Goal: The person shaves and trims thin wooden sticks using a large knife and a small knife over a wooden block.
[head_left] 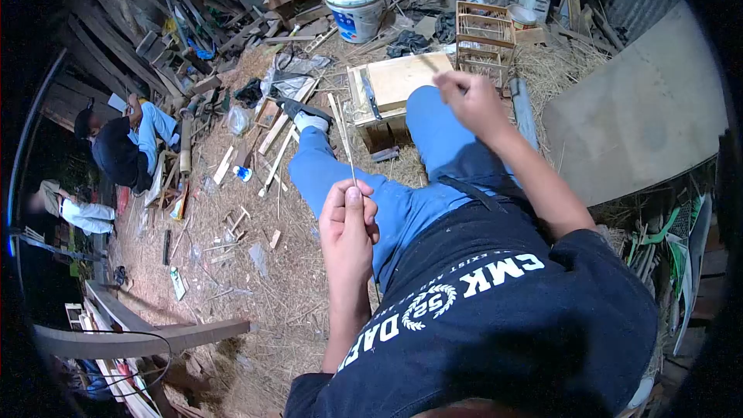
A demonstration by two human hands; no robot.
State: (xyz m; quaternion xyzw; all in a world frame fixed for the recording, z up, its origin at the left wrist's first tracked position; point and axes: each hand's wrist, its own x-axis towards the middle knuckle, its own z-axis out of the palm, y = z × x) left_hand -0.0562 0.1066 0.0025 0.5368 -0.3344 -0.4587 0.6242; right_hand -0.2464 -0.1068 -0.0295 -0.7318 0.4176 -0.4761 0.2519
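My left hand (352,217) is closed, thumb on top, pinching a thin wooden stick (347,143) that points up and away from me. My right hand (474,104) is raised above my right knee with its fingers curled. It is slightly smeared by motion. A blurred brownish streak (424,70) extends from its fingertips, and I cannot make out what it is. Below and beyond that hand stands a wooden box (406,77) between my knees. A knife (370,94) with a dark handle lies on the left part of its top.
A white bucket (355,11) and a small wooden rack (484,35) stand beyond the box. A large board (642,108) leans at the right. Wood scraps and shavings litter the floor. Two other people, one in a dark top (124,151), sit at the left. A beam (147,340) juts in lower left.
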